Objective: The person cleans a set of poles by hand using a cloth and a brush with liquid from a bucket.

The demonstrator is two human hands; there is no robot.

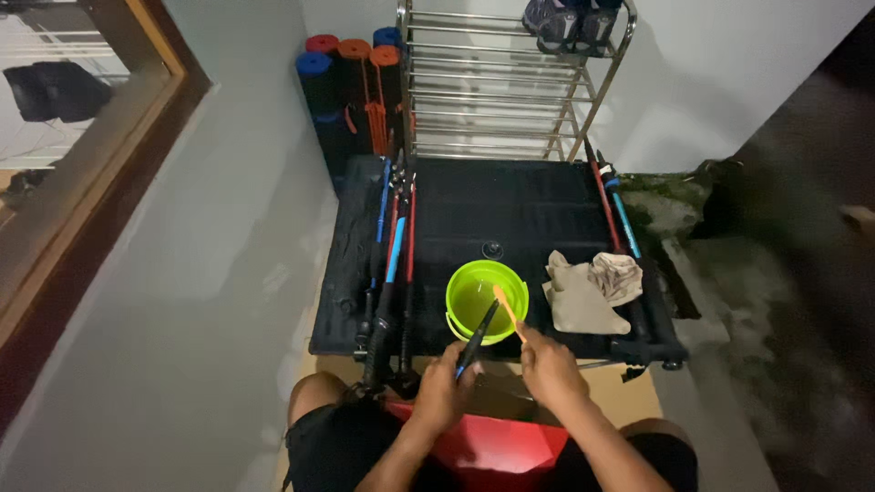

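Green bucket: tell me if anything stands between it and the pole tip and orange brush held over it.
Nothing visible does. The left hand holds the dark pole and the right hand the orange brush, both already over the green bucket and its open rim.

We see no packages, labels, signs or screens anywhere in this view. Nothing here carries a readable tag or a printed panel that we can make out.
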